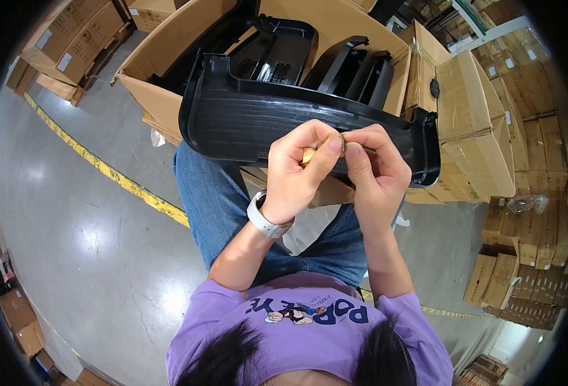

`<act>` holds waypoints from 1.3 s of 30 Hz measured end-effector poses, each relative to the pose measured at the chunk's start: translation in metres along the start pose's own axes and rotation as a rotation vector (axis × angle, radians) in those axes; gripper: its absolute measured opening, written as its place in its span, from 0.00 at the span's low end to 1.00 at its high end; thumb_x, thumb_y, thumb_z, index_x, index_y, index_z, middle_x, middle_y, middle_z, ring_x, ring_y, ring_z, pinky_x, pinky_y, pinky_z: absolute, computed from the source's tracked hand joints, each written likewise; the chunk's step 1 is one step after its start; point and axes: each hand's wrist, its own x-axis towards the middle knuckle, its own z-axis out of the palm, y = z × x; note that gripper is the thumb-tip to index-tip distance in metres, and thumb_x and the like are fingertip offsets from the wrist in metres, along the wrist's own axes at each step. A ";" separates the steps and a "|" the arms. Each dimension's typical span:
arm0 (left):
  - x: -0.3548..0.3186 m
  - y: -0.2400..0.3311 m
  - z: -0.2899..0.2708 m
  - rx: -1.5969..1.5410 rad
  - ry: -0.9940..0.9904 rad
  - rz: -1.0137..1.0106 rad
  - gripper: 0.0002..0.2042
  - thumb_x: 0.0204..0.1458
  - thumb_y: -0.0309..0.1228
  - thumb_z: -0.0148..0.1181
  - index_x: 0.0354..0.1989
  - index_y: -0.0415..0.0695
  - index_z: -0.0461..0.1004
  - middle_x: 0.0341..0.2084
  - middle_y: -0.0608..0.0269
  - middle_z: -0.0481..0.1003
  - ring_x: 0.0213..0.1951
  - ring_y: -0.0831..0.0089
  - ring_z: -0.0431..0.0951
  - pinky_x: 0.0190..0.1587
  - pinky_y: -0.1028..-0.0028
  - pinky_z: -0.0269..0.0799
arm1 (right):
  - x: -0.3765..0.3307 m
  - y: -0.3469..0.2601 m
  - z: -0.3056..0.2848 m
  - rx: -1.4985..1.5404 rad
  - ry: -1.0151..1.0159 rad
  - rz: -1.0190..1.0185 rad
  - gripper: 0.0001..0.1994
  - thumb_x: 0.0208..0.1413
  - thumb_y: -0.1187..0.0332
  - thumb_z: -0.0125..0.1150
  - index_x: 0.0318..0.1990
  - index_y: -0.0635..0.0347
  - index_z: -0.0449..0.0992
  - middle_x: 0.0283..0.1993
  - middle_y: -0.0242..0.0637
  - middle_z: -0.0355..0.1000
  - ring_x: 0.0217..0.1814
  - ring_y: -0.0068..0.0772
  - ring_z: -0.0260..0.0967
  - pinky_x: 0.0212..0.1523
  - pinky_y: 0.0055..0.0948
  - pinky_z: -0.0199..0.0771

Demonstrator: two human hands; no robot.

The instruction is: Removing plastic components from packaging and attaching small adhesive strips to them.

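Head view: stacked cartons [538, 154] fill the right side. A large open carton [152, 100] stands far of the knees, with black mouldings [377, 80] inside; a taped carton [474, 122] sits just beside it on the right, crowding that end. A yellow floor stripe [107, 168] runs along the left. A long black panel [245, 128] lies across the carton's near side, above the knees; its exact support can't be told. Hands and forearms block part of its near edge.

Left hand [300, 168] and right hand [382, 170] meet over the panel's near edge, thumbs and forefingers pinched narrow, tips nearly touching. Left curled fingers hold a yellowish piece [308, 156]. Between the two pinches, a tiny dark piece [342, 145]; kind unclear, mostly covered by fingertips. Whether either hand touches the panel: can't tell.

Doing it well likely means light pinches, thumbs close together, wrists steady, pulling or turning in small moves, and tipping the piece toward the eyes, since the fingers hide it.
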 end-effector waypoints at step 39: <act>0.007 0.015 -0.010 0.577 -0.003 0.327 0.04 0.42 0.18 0.58 0.26 0.40 0.71 0.13 0.70 0.65 0.17 0.86 0.63 0.21 0.84 0.58 | 0.019 -0.013 -0.015 -0.058 -0.256 0.159 0.07 0.52 0.71 0.60 0.32 0.67 0.76 0.26 0.29 0.72 0.27 0.12 0.65 0.26 0.13 0.63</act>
